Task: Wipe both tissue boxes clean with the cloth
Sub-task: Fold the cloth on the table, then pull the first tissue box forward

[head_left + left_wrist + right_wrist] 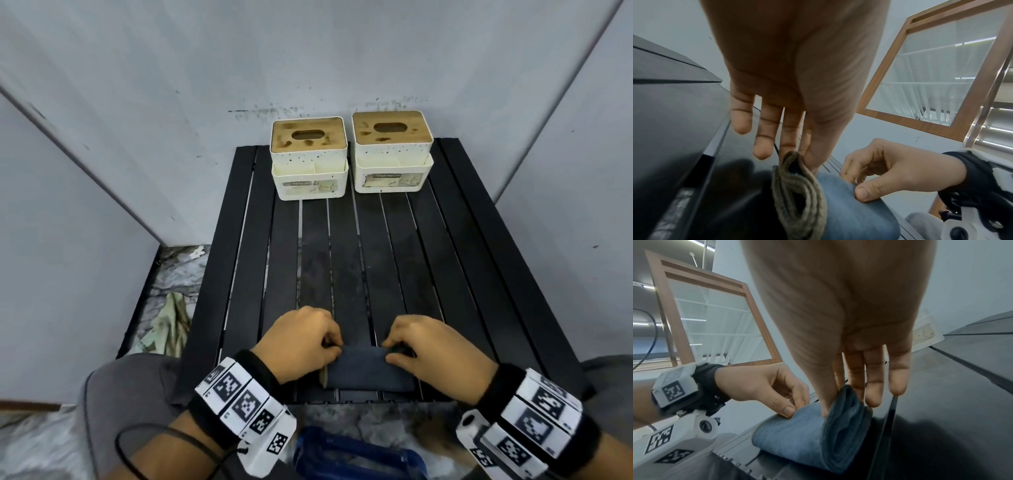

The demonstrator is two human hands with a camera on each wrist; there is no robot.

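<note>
Two cream tissue boxes with stained wooden lids stand side by side at the table's far edge, the left box (pixel 309 157) and the right box (pixel 393 150). A folded blue-grey cloth (pixel 370 370) (pixel 857 209) (pixel 797 439) with a tan hem lies at the near edge of the table. My left hand (pixel 305 339) (pixel 797 155) pinches the cloth's left end between thumb and fingers. My right hand (pixel 424 346) (pixel 836 395) pinches its right end the same way. Both hands are far from the boxes.
The black slatted table (pixel 445 274) stands in a corner of grey walls. A crumpled pale rag (pixel 168 325) lies on the floor to the left. A blue object (pixel 356 455) sits below the table's near edge. A wood-framed window (pixel 941 78) is behind me.
</note>
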